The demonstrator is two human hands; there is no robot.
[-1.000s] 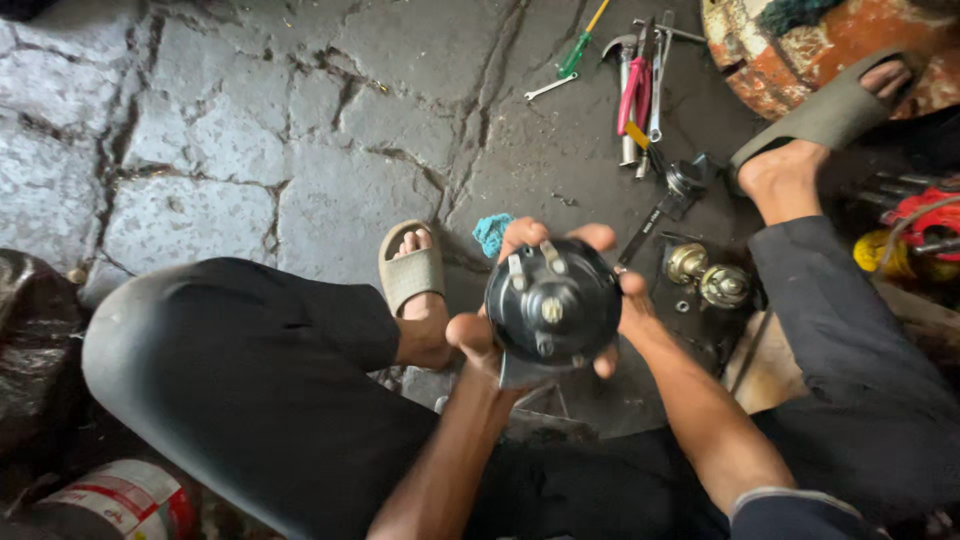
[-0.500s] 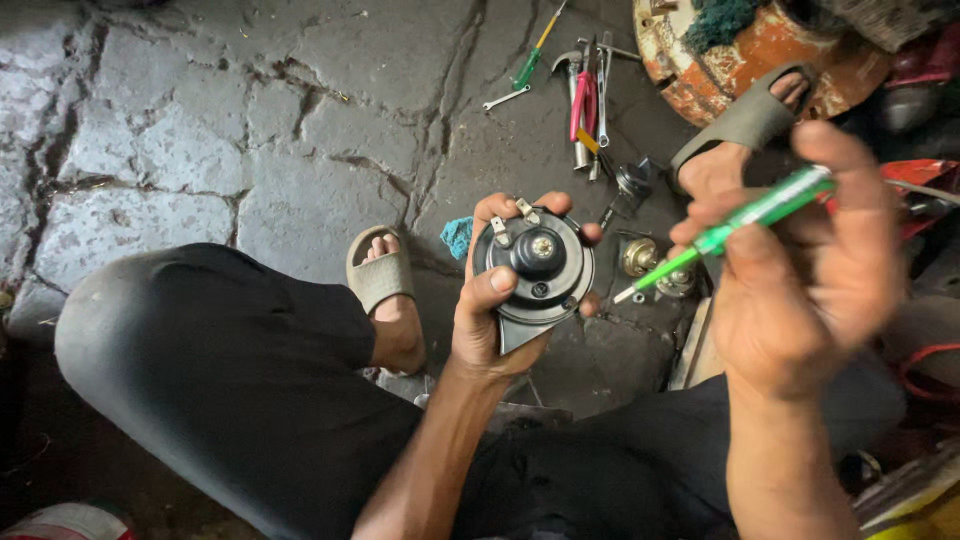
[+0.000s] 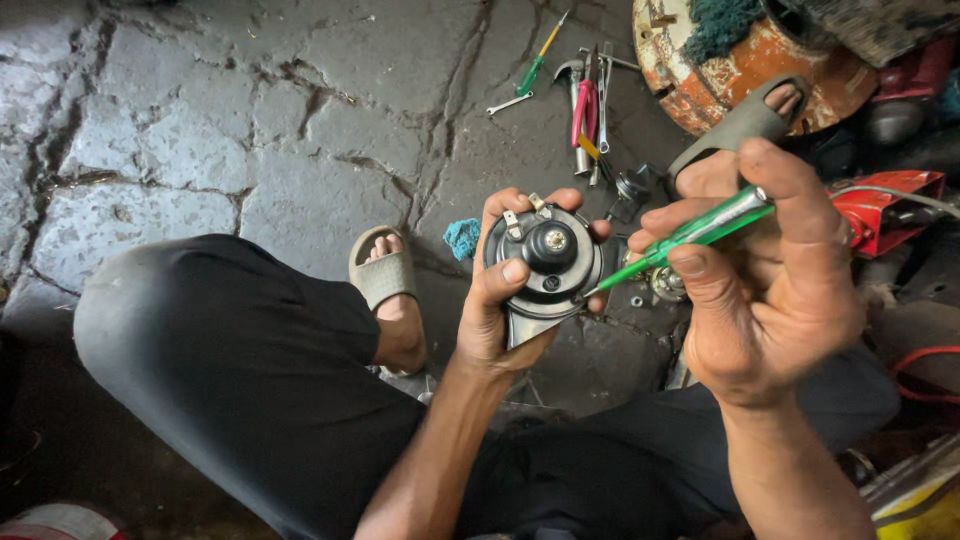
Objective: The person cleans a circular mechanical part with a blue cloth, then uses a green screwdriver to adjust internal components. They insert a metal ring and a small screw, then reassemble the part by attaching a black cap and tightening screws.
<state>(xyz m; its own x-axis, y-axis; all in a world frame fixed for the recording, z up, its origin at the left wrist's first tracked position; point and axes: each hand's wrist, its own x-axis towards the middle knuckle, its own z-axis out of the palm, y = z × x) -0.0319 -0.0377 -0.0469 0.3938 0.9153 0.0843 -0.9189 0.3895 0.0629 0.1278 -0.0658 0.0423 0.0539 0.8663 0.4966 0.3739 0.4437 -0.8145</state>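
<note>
Round black horn gripped in left hand, centre frame.
Right hand at 3 o'clock pinching green screwdriver, tip at horn's rim; horn's underside hidden by palm.

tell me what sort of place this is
Probably a roadside or floor-level repair spot: hand tools lie scattered on the cracked stone floor, and a round black horn-like part is being worked with a green screwdriver.

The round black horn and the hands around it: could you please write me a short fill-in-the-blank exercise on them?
1. The left hand grips the round black horn with its ___ across the front.
2. The right hand holds a screwdriver with a ___ handle.
3. The screwdriver's tip touches the horn's ___ edge.

Missing words: thumb; green; right
</note>
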